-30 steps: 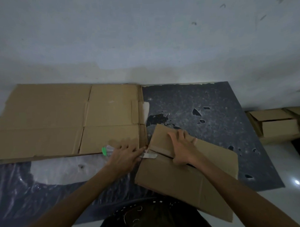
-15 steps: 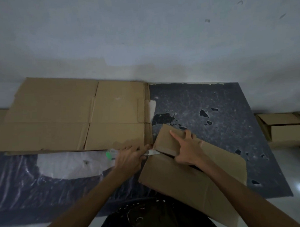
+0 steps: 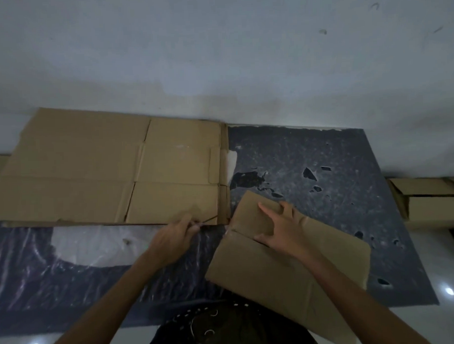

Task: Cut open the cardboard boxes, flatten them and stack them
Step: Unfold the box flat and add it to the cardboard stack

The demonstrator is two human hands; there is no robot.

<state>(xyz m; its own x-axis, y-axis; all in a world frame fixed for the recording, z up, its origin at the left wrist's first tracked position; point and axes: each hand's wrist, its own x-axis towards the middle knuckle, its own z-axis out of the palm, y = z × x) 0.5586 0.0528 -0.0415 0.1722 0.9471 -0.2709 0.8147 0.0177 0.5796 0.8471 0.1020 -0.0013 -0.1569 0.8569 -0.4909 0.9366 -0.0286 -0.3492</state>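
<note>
A brown cardboard box lies tilted on the dark mat in front of me, its top seam split between two flaps. My right hand presses flat on the far flap, fingers spread, thumb at the seam. My left hand is a short way left of the box, fingers curled round a cutter. Only its thin tip shows, pointing toward the box corner. A stack of flattened cardboard lies on the left, against the wall.
The worn dark mat covers the floor up to the white wall. A clear plastic sheet lies under the flattened cardboard's near edge. More cardboard boxes sit at the right edge. My dark-clothed lap is at the bottom.
My left hand has drawn the cutter off the box seam to the left, and the green handle is now hidden. The tape strip at the seam is gone. My right hand stays on the flap.
</note>
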